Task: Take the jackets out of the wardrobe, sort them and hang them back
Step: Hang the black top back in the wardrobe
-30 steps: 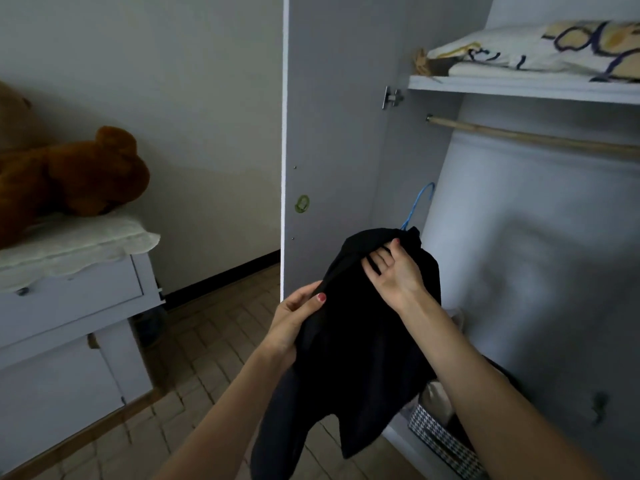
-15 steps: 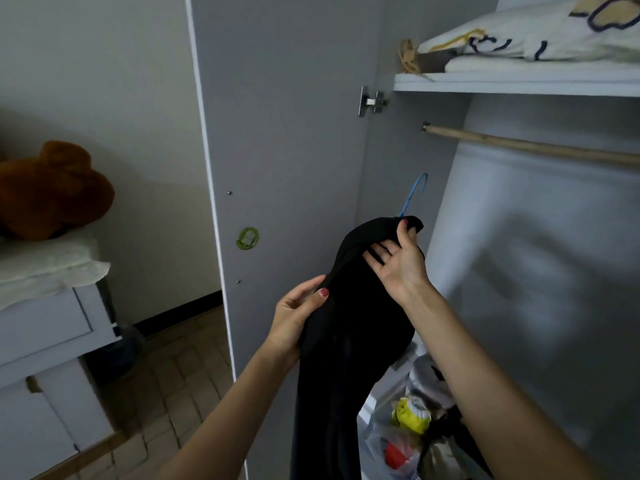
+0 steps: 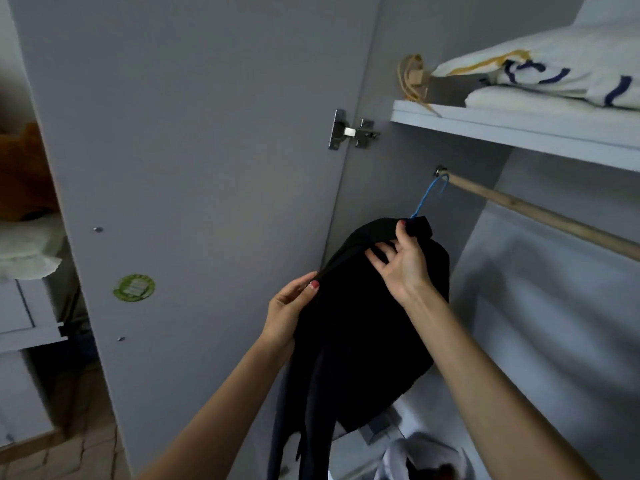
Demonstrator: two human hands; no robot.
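I am looking into an open grey wardrobe point(image 3: 571, 306): its door point(image 3: 207, 168) stands swung out on the left with a metal hinge point(image 3: 351, 132) near the top, a shelf point(image 3: 502, 128) above carries folded bedding point(image 3: 554, 74), and a wooden rail point(image 3: 540, 216) runs beneath it. Past the door's edge I see a pale cabinet point(image 3: 24, 327) and a tiled floor point(image 3: 69, 455). The black jacket point(image 3: 363, 334) hangs on a blue hanger point(image 3: 429, 195) whose hook sits over the rail's left end. My left hand point(image 3: 287, 313) pinches the jacket's left shoulder edge, thumb on top. My right hand point(image 3: 403, 261) lies against the collar area, thumb curled over the top edge, fingers spread. A round green sticker point(image 3: 134, 287) is on the door; its writing is too small to read.
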